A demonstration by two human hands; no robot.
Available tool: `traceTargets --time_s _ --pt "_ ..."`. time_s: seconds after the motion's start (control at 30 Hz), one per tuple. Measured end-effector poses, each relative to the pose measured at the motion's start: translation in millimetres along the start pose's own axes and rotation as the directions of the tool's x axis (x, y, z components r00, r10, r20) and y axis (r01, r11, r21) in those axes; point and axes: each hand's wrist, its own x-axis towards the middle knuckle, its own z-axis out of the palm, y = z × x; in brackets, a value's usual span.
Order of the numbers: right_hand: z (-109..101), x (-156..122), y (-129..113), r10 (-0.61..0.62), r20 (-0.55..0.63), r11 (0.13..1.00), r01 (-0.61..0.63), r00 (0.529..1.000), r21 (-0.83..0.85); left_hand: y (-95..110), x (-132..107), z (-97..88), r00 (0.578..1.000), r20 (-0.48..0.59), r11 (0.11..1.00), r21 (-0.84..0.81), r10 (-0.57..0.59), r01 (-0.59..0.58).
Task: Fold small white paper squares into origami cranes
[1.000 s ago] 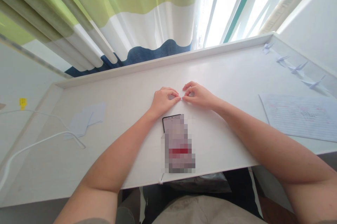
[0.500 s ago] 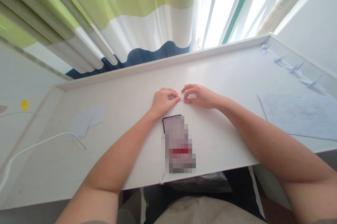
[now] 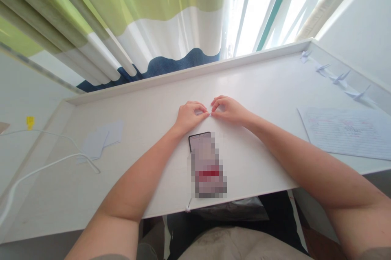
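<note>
Where left hand [image 3: 188, 116] meets right hand [image 3: 229, 110], pinched paper scrap [image 3: 210, 114] barely visible.

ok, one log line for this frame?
left hand: pinching small paper piece | right hand: pinching same piece | phone: flat on table, nearer than hands | paper cranes: right edge

Both our arms reach forward, bare, and converge toward the middle. Our left grip [image 3: 190, 116] lies palm down with the wrist straight and the fingers curled under. Its thumb and forefinger are pinched to a point that aims right. Our right grip [image 3: 229, 110] mirrors it: knuckles up, fingers arched, pinched tips aiming left. The two sets of fingertips meet, touching or nearly so; we cannot tell which. Our right forearm comes in at a wider angle than our left.
</note>
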Motion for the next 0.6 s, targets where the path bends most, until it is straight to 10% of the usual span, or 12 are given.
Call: traceTargets --time_s 0.6 --pt "-5.9 0.5 -2.3 -0.048 0.084 0.991 0.058 0.995 -0.12 1.5 0.8 1.1 1.0 -0.013 0.998 0.065 -0.023 0.024"
